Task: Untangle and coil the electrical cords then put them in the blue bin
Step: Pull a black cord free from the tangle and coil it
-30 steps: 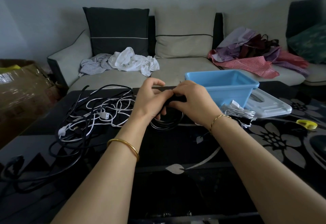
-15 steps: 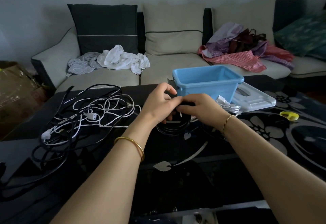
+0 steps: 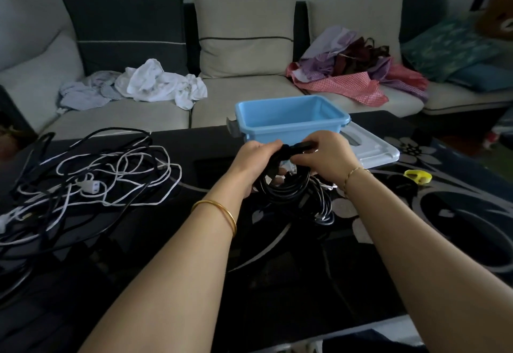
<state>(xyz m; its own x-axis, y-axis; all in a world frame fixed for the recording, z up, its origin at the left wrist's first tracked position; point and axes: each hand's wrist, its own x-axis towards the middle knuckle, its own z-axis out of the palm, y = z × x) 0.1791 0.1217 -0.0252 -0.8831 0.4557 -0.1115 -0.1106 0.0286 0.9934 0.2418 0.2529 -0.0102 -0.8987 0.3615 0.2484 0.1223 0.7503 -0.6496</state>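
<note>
Now | left hand (image 3: 255, 161), right hand (image 3: 329, 158) grip black coil (image 3: 288, 190) | hanging vertically

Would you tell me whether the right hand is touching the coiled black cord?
Touching. The head view shows the right hand pinching the coiled black cord at its top.

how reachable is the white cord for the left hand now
Probably yes, once freed: the left hand grips the black coil, but the white cord lies exposed to its left.

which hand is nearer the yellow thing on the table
Right. The right hand holds the coil, left of the yellow thing; the left hand holds the coil too, farther left.
</note>
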